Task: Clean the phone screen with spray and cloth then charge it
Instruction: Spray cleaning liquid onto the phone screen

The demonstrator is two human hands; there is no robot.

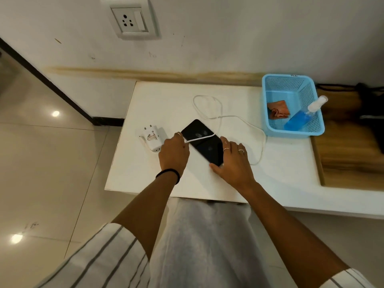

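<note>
A black phone point(204, 142) lies screen up and slanted on the white table point(166, 104), with smudges on its glass. My right hand point(232, 161) rests on its near right end, fingers around the edge. My left hand point(174, 151) is closed on the white charging cable point(220, 116), which runs across the screen and loops over the table behind. A white charger plug point(151, 138) lies just left of my left hand. The blue spray bottle point(302, 115) and an orange cloth point(278, 110) sit in the blue basket point(270, 121).
A wall socket with a switch point(129, 20) is on the wall above the table's left side. A wooden surface point(349, 154) adjoins the table at right, with dark objects at its far edge. Tiled floor lies to the left.
</note>
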